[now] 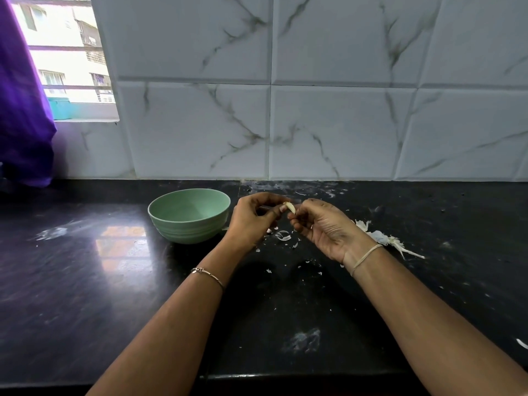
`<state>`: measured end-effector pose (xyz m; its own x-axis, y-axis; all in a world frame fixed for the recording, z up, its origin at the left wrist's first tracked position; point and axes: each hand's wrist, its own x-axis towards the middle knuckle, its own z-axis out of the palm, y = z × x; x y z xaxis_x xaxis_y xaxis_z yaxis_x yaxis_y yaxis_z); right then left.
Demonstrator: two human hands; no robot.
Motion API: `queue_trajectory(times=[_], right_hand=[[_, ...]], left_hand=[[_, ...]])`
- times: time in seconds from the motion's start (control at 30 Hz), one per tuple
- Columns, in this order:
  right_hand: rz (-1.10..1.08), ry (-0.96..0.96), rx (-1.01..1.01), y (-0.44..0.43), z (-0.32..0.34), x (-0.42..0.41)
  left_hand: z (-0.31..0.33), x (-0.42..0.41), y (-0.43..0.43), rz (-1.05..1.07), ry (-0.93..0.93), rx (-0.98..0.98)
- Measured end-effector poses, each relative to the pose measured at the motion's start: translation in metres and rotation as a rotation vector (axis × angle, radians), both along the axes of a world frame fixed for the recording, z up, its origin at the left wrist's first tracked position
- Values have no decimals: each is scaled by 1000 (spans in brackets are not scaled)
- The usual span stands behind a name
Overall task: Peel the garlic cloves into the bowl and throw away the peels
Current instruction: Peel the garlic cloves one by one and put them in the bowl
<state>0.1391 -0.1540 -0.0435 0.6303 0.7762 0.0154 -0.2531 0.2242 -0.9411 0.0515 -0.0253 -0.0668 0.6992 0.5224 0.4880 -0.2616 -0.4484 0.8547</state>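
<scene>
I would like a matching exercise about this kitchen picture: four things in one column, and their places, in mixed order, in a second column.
Things
1. bowl
2. garlic clove
3. pile of peels
4. purple cloth

Places
A. far left, beside the window
B. pinched between the left hand and the right hand
C. on the counter, left of both hands
D. on the counter, right of the right hand

Pairs: 1-C, 2-B, 3-D, 4-A

I have both forearms stretched forward, converging. The left hand [251, 221] and right hand [325, 230] meet, fingers curled, both pinching one garlic clove [291, 207]
</scene>
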Motion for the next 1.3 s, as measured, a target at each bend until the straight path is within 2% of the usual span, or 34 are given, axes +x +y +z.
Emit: queue_trajectory(times=[0.13,0.23,0.3,0.4,0.5,0.67,0.93,1.13,1.3], right_hand=[[13,-37,7,-1,0,1],[-62,-141,3,1,-1,0],[-146,-340,-20,3,-6,1],[-285,-778,-99,6,-14,3],[-356,-963,-123,8,-17,5],[-349,-926,-94,8,-14,7],[-305,-835,-62,6,-12,9],[-342,-959,-61,8,-14,7],[-324,-882,0,9,-13,5]], left_hand=[[2,-2,-2,-28,-7,-33],[3,-3,-3,-49,0,-43],[4,-3,-5,-57,12,-82],[2,-3,-5,-53,24,-100],[0,-3,-4,-40,8,-147],[2,-4,-7,-58,-77,-288],[4,-6,-8,-83,-98,-306],[6,-7,-9,-88,-118,-448],[8,-8,-11,-120,-64,-539]])
